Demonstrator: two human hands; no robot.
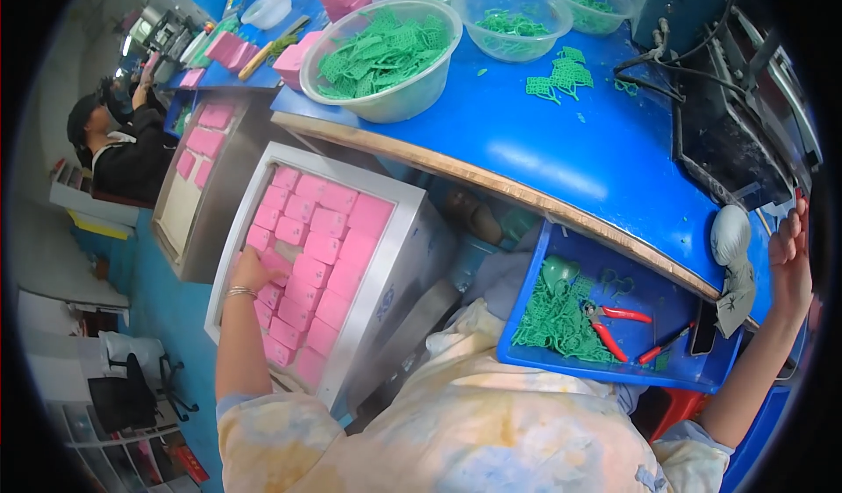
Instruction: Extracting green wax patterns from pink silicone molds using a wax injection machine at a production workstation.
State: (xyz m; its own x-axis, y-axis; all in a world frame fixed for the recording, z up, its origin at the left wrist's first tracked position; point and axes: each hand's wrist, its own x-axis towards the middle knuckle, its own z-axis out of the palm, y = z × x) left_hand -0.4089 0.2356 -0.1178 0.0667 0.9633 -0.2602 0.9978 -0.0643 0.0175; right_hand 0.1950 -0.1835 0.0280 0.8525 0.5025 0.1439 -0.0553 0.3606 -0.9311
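Your left hand (252, 271) reaches in over the rows of pink blocks (320, 247), its fingers bent and fairly close together; whether they pinch a block or only rest on one, you can't tell from here. The blocks lie nearly edge to edge inside the metal frame (388, 256), whose raised rim probably keeps the rows from sliding. That frame stands at your left side, seemingly so your arm can drop straight to it. Your right hand (789, 239) is raised well apart, fingers curled up beside the dark machine (728, 116); their grip is too small to read. Before you, the blue tray (631, 374) likely keeps green mesh pieces (561, 322) and red-handled pliers (626, 315) within reach. Beyond, a clear bowl (421, 98) on the blue table (526, 146) gathers more green mesh.
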